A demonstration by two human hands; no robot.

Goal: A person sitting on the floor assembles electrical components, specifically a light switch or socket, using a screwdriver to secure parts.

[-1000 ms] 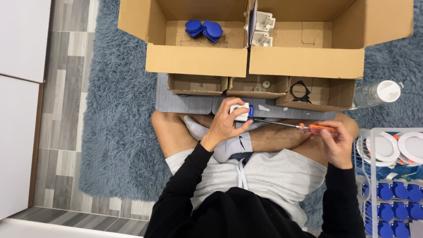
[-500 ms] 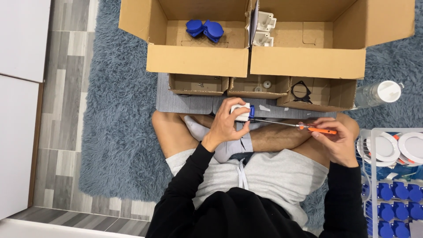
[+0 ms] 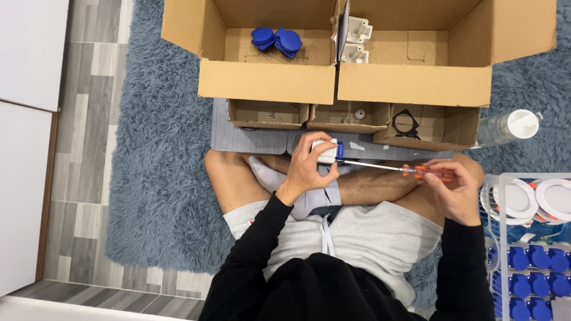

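Observation:
I sit cross-legged on a blue shaggy rug. My left hand (image 3: pixel 308 165) grips a small white box-shaped part with a blue end (image 3: pixel 329 151) above my shins. My right hand (image 3: pixel 453 191) holds the orange handle of a long screwdriver (image 3: pixel 416 171). Its steel shaft runs left and its tip meets the blue end of the part.
Two large open cardboard boxes stand ahead: the left one (image 3: pixel 267 83) holds blue parts (image 3: pixel 276 40), the right one (image 3: pixel 416 89) holds white parts (image 3: pixel 355 37). Three small cardboard trays (image 3: pixel 351 119) sit before them. A clear bottle (image 3: pixel 508 126) lies right. A rack (image 3: pixel 529 238) holds white and blue parts.
Both hands stay almost in place. The screwdriver handle has shifted slightly in my right hand, while the tip stays against the part.

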